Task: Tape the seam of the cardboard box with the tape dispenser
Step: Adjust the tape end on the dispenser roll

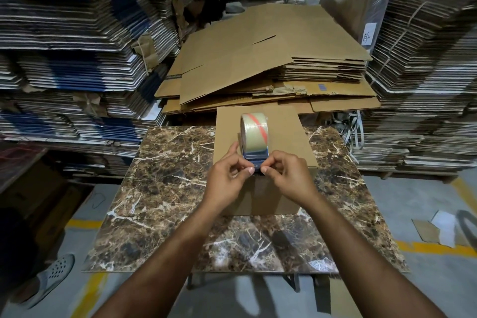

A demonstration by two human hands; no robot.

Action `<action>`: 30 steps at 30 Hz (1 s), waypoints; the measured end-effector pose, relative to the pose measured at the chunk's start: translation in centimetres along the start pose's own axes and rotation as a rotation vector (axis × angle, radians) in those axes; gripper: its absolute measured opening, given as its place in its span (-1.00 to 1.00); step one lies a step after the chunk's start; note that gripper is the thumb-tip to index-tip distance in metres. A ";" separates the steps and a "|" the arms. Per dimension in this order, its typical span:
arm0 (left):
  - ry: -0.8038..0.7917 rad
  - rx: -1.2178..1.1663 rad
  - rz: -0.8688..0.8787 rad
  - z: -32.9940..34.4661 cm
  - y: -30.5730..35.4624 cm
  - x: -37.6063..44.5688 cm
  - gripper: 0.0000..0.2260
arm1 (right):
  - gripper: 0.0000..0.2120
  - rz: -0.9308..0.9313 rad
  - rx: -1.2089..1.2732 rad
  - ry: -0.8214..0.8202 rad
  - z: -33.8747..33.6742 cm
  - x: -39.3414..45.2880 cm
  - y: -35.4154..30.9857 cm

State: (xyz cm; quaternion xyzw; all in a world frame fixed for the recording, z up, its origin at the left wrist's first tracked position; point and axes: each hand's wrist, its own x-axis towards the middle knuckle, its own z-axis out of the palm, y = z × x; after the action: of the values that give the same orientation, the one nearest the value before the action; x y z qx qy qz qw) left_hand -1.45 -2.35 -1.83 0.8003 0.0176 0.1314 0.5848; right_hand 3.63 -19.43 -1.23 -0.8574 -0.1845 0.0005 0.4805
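A brown cardboard box (284,131) stands on the marble-patterned table (160,188), its flat top facing up. On the box's near edge sits the tape dispenser (254,134), a clear tape roll with a red stripe in a dark frame. My left hand (227,175) and my right hand (289,175) meet at the dispenser's near end. Thumbs and fingertips of both pinch there, at the tape's free end by the cutter. The box's seam is hidden under the dispenser and my hands.
Flattened brown cartons (271,59) lie piled just behind the table. Tall stacks of bundled flat cardboard (64,46) wall the left and right (426,85). Cardboard scraps (436,232) lie on the grey floor with yellow lines. Someone's sandalled foot (51,276) is at lower left.
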 end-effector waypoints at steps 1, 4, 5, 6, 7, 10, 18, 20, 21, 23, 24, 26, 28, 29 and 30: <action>-0.027 -0.008 0.009 -0.2 0.2 0.1 -0.84 | -0.88 0.006 0.018 -0.046 -0.5 0.2 0.0; -0.122 -0.043 0.044 -0.8 0.4 0.6 -0.81 | -0.85 0.017 0.092 -0.192 -1.8 0.9 0.0; -0.162 -0.065 0.059 -0.9 0.4 0.7 -0.82 | -0.85 0.018 0.127 -0.246 -2.1 1.1 0.0; -0.197 -0.080 0.068 -1.1 0.4 0.7 -0.84 | -0.84 0.021 0.173 -0.294 -2.4 1.2 0.0; -0.227 -0.085 0.068 -1.2 0.5 0.7 -0.88 | -0.84 0.026 0.228 -0.335 -2.7 1.3 0.0; -0.313 -0.082 0.072 -1.8 0.9 0.8 -0.94 | -0.83 0.022 0.404 -0.452 -3.4 1.3 0.3; -0.256 -0.019 0.062 -1.9 1.2 0.7 -0.86 | -0.98 -0.019 0.297 -0.460 -4.4 0.9 0.2; -0.202 0.023 0.095 -1.9 1.6 0.2 -0.84 | -0.96 -0.037 0.201 -0.360 -4.6 0.4 -0.1; -0.157 0.082 0.116 -1.8 1.8 0.0 -0.85 | -0.94 -0.047 0.173 -0.280 -4.7 0.2 -0.2; -0.053 0.192 0.138 -1.7 2.1 -0.3 -0.87 | -0.89 -0.092 0.142 -0.134 -4.5 -0.4 -0.3; -0.005 0.214 0.147 -1.5 2.1 -0.5 -0.87 | -0.89 -0.121 0.121 -0.081 -4.4 -0.6 -0.3; 0.053 0.215 0.170 -1.1 2.0 -0.8 -0.88 | -0.90 -0.167 0.076 -0.006 -4.0 -1.0 -0.3; 0.085 0.202 0.155 -0.7 2.0 -1.3 -0.89 | -0.91 -0.181 0.073 0.040 -3.7 -1.4 -0.5; 0.099 0.201 0.135 -0.6 2.0 -1.5 -0.90 | -0.89 -0.186 0.070 0.062 -3.6 -1.5 -0.6; 0.113 0.202 0.119 -0.5 2.0 -1.7 -0.89 | -0.87 -0.190 0.065 0.082 -3.4 -1.7 -0.6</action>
State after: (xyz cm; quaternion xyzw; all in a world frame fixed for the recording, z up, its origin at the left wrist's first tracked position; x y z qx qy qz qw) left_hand -3.47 -2.86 -0.11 0.8461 0.0160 0.2082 0.4904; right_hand 2.47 -22.48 0.84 -0.8194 -0.2449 -0.0743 0.5130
